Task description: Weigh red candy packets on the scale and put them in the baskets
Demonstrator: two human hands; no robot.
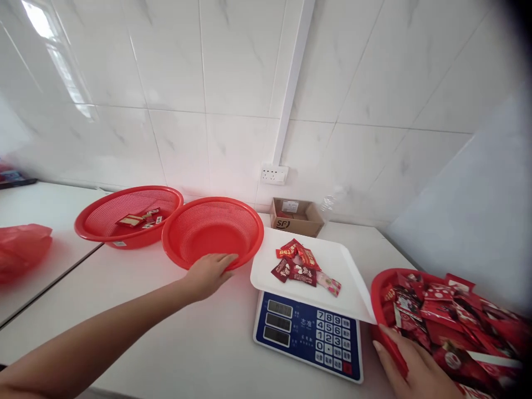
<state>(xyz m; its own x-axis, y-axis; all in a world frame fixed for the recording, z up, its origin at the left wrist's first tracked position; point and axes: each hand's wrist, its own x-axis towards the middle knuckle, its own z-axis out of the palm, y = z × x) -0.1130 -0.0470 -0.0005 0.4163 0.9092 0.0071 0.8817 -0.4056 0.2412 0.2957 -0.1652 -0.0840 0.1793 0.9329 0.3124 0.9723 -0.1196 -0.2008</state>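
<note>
My left hand [210, 272] reaches across the white table and rests its fingers on the near rim of an empty red mesh basket [213, 231]; the fingers lie fairly flat and hold nothing. My right hand [409, 368] is at the lower right, fingers pressed against the rim of a red basket [380, 288] heaped with red candy packets [453, 327]. Between them stands a blue digital scale [310, 335] with a white tray [353, 277] carrying several red candy packets [303, 267].
A second red mesh basket [128, 213] with a few packets sits at the back left. A small open cardboard box [297, 217] stands by the tiled wall under a socket [274, 174]. A red plastic bag [22, 246] lies at far left.
</note>
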